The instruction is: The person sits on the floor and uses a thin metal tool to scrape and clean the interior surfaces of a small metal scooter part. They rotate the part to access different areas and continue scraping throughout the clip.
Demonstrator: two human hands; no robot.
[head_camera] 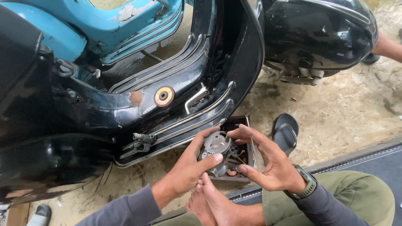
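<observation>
My left hand (190,167) grips a grey metal engine part (217,146), thumb across its front and fingers behind it. My right hand (268,161) is cupped beside the part on its right, fingertips near its top edge, thumb below; it touches the part lightly or is just off it. Both hands are held over a small brown tray of small parts (243,157) on the ground. Just above is the black scooter's floorboard (176,88) with chrome rails and a round red and yellow cap (164,96). A green watch (307,186) is on my right wrist.
A blue scooter body (125,21) stands behind the black one. A black fender and wheel (322,33) are at the upper right, with another person's arm (387,48) beside it. A black sandal (285,132) lies on the sandy concrete. My bare foot (211,201) rests below the tray.
</observation>
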